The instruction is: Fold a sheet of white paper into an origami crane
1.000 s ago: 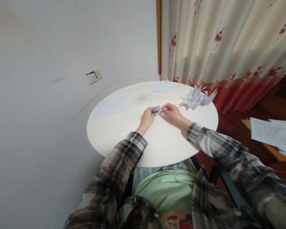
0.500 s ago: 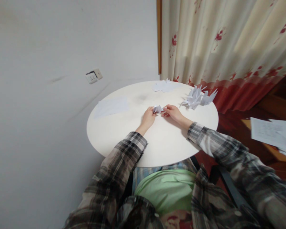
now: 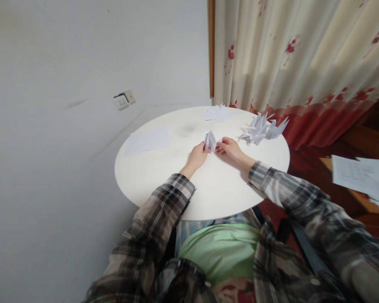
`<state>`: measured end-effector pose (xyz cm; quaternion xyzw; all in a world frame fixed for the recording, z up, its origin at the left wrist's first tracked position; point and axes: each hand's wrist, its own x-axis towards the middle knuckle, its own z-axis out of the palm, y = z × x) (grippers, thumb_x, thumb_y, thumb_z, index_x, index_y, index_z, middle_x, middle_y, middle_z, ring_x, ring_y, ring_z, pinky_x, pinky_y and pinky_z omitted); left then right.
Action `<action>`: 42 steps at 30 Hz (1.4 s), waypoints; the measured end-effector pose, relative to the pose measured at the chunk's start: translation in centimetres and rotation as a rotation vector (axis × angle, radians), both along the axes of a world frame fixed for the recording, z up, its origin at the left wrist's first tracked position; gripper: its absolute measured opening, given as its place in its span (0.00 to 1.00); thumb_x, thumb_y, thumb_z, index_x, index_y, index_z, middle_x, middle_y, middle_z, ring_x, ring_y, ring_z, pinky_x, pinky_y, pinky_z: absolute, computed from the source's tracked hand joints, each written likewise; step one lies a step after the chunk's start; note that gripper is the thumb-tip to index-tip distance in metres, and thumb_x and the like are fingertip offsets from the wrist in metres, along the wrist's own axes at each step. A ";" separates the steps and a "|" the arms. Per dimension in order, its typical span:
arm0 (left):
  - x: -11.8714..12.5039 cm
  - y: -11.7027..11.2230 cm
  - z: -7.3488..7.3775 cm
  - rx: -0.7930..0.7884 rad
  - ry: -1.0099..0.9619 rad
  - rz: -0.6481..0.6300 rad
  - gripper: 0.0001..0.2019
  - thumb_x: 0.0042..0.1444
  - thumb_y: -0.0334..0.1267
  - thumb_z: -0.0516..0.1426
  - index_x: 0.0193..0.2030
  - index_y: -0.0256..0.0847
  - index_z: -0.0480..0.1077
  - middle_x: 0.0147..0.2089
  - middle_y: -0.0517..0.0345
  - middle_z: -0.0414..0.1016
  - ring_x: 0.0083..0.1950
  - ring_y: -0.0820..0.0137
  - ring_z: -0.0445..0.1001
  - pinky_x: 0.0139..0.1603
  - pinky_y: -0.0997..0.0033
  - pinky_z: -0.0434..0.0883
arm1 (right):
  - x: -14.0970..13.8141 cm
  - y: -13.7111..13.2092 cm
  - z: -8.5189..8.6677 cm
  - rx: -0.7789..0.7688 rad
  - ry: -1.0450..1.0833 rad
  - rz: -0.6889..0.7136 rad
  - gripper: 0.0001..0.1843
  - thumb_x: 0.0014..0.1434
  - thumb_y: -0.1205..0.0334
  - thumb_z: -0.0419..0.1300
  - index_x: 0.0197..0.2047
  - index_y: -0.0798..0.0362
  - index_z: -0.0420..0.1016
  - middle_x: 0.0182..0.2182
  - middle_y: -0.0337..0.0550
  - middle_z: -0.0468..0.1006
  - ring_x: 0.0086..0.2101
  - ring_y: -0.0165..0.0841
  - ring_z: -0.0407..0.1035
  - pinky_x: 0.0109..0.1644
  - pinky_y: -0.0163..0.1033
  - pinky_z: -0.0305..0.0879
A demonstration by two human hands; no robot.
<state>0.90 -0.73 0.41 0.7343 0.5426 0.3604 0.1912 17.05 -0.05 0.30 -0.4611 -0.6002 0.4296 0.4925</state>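
Over the middle of the white round table, a small folded paper crane is held between my two hands. Its pleated white body points upward. My left hand pinches its left side near the base. On the other side, the fingertips of my right hand are closed on its right end. The finer folds are too small to make out. A heap of folded white paper cranes lies to the right, beyond my right hand.
A flat white paper sheet lies on the table's left side. More paper pieces rest at the far edge. The wall stands close on the left, a curtain behind. Printed sheets lie off to the right.
The folded paper has turned more upright and now stands taller between my hands. My hands have shifted only slightly.
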 end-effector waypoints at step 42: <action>0.2 -0.7 0.4 0.060 0.004 -0.021 0.09 0.56 0.41 0.51 0.36 0.38 0.67 0.34 0.54 0.74 0.35 0.70 0.69 0.38 0.69 0.66 | 0.0 -0.2 0.0 0.072 -0.027 0.066 0.15 0.41 0.61 0.65 0.30 0.53 0.64 0.21 0.34 0.71 0.22 0.27 0.67 0.26 0.33 0.62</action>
